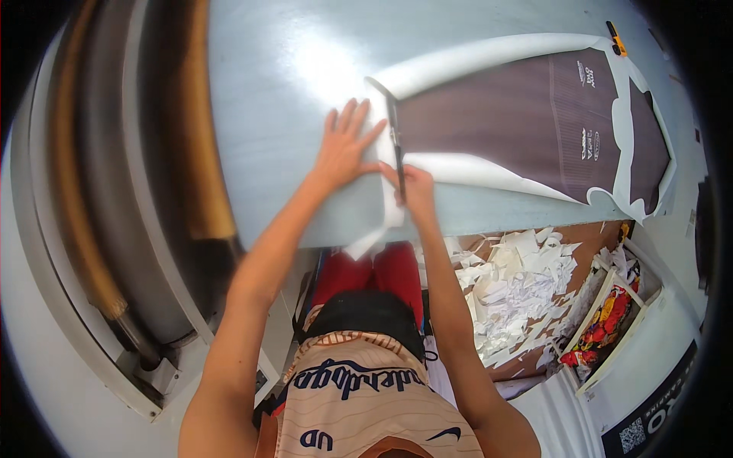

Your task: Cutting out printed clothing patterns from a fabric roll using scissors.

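Observation:
My left hand (347, 145) lies with fingers spread on the pale blue table (282, 61), its thumb reaching to a narrow white paper strip (391, 210) that curls down over the near edge. Just right of it, my right hand (414, 191) is closed on long, dark scissors (395, 137), blurred, lying along the left edge of a printed sheet (481, 122). This sheet has a dark brown shape with white lettering and white margins. Its far margin runs toward the upper right.
A yellow-and-black utility knife (617, 40) lies at the back right. Long rollers (206, 153) in a machine frame (145, 198) line the left. Below the table's right are a heap of white scraps (519, 290) and a white-framed bin (603, 328) of colourful items.

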Motion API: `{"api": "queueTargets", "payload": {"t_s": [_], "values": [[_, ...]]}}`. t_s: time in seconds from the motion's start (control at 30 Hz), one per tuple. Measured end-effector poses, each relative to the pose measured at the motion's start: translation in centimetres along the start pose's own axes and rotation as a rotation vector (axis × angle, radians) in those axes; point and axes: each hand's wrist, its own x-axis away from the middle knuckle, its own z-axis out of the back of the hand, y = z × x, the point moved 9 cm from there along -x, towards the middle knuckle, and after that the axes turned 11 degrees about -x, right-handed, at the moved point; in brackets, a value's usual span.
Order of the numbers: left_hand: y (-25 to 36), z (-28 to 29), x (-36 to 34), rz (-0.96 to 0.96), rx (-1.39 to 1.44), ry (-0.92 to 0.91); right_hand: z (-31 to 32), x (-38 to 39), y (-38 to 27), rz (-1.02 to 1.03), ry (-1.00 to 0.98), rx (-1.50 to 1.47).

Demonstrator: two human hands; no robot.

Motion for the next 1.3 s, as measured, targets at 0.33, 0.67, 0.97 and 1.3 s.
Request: {"api": "queueTargets", "payload": {"t_s": [0.33,0.67,0.97,1.3], "values": [[-0.4,-1.3,1.0,-0.055,0.083,0.076,-1.1,-1.6,-1.0,0.018,-0.009,0.020],[-1.9,-0.3,1.2,-0.043,0.103,0.106,-3.5,-2.9,-2.7,0.027,-0.002,0.018],[-3.1,0.1,1.6,-0.036,0.116,0.048,-5.8,-4.0,-4.5,0.049,-0.003,-0.028],[-4.3,0.0,2.2,-0.022,0.088,0.084,-7.6,-5.3,-6.2,0.038,0.023,-0.003]]}}
